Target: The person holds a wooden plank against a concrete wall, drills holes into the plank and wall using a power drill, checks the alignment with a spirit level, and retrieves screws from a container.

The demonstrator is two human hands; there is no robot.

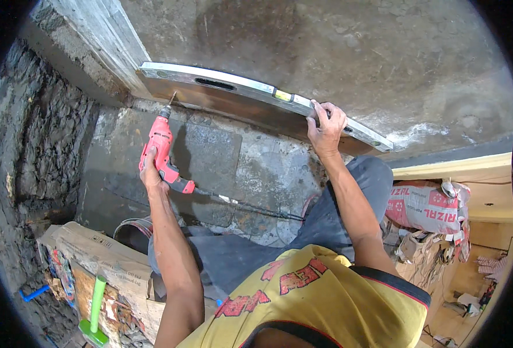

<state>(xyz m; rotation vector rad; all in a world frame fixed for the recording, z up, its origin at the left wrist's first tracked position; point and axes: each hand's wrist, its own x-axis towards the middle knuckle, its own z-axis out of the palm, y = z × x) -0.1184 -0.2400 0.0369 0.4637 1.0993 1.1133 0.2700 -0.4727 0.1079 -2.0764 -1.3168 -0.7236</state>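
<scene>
My left hand point(151, 169) grips a red-and-black corded power drill point(161, 145) low at the left of centre. Its thin bit points up at a brown board point(222, 104) along the bottom of the wall; whether the tip touches it, I cannot tell. A long silver spirit level point(245, 87) lies along the board's upper edge. My right hand point(326, 124) is closed on the level toward its right end, fingertips over the top. The drill's black cable point(250, 206) runs right across the grey, stained floor point(268, 168) toward my bent leg point(366, 180).
At the left are a rough cement wall point(30, 145), a bucket point(129, 232), cardboard point(94, 249), a green tool point(97, 310) and a blue tool point(33, 293). At the right, a red-and-white sack point(419, 211) sits by a pale ledge point(465, 168), with clutter point(471, 301) below.
</scene>
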